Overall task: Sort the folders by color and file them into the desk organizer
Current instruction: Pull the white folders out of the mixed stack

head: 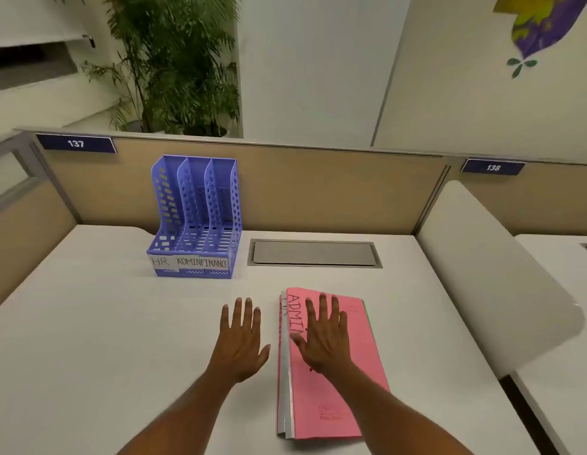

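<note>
A stack of folders [321, 399] lies on the white desk [88, 323] at the front right. Its top folder is pink and marked ADMIN. Grey, pink and green edges of other folders show beneath it. My right hand [323, 336] lies flat on the top folder with its fingers straight. My left hand [241, 339] rests flat on the desk just left of the stack, holding nothing. A blue perforated desk organizer [196, 218] stands at the back left against the partition. Its three slots hold nothing and are labelled HR, ADMIN and FINANCE.
A grey cable hatch [313, 253] is set into the desk right of the organizer. Tan partition walls [318, 192] enclose the desk at the back and sides, with signs 137 and 138. A potted plant [173, 64] stands behind the partition.
</note>
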Demonstrator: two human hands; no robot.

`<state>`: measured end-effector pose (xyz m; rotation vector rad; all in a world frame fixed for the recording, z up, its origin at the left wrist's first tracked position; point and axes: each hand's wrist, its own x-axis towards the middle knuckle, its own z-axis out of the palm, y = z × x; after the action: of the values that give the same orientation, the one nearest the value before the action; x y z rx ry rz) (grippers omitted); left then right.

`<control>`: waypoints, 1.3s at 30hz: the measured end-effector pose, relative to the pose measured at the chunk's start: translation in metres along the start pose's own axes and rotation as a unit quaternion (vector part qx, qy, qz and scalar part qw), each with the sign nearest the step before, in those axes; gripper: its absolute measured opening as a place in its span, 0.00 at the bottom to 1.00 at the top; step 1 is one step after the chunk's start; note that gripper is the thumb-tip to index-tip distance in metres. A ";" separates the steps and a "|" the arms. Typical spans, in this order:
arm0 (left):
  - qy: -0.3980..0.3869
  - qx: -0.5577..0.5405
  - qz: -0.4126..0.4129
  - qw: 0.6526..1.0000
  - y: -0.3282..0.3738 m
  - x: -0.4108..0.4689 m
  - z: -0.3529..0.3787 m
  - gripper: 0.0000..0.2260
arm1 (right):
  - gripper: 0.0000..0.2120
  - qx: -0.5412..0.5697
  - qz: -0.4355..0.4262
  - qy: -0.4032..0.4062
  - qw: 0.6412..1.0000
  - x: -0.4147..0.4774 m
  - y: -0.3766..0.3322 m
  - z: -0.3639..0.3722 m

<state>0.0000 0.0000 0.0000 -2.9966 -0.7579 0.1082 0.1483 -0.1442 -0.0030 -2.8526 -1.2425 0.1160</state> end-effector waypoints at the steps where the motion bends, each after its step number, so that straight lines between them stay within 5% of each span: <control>1: 0.005 -0.006 -0.003 1.000 0.004 0.003 0.008 0.36 | 0.40 0.007 -0.003 -0.008 1.000 0.002 0.001 0.005; 9: -0.171 -0.120 -0.040 0.977 0.028 0.020 0.056 0.39 | 0.33 0.038 -0.034 -0.057 0.997 0.019 -0.003 0.046; 27: -0.164 -0.249 -0.048 0.953 0.050 0.039 0.089 0.36 | 0.27 0.061 -0.014 -0.109 0.992 0.020 0.016 0.069; 39: -0.166 -0.392 -0.198 0.883 0.084 0.059 0.063 0.33 | 0.33 0.028 0.033 -0.139 0.989 0.010 0.035 0.072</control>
<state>0.0868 -0.0440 -0.0715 -3.4766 -1.8294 0.3907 0.1748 -0.1604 -0.0777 -2.9036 -1.1611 0.5581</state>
